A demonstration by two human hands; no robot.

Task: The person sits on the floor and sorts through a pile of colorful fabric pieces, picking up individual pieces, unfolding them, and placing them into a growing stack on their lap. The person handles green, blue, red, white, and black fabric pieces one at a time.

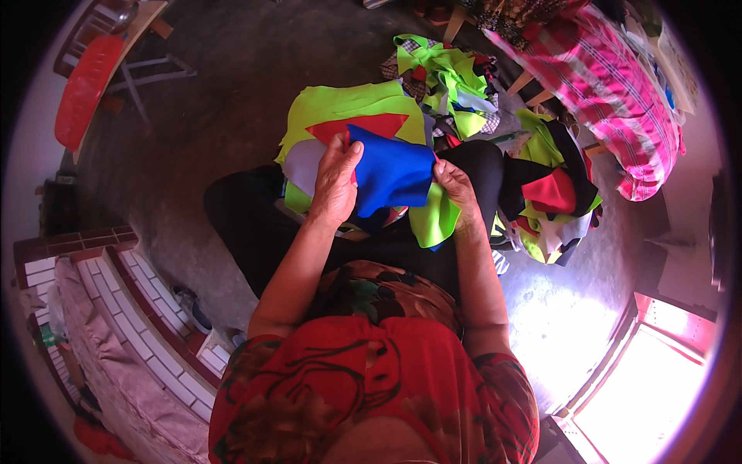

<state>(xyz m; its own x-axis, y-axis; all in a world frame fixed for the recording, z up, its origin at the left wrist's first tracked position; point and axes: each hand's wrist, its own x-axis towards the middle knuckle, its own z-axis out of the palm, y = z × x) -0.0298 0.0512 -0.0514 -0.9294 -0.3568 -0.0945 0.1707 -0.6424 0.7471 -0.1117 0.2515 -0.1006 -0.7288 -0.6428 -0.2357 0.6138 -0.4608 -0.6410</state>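
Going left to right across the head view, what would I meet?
Red plastic chair → left hand → blue fabric piece → right hand → pile of black, red and neon-yellow fabric scraps → pink checked cloth.

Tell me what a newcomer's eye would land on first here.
The bright blue cloth piece at centre, held between the left hand and right hand over the lap. Under it lie neon yellow-green fabric and a red triangle piece; a mixed heap of scraps sits to the right.
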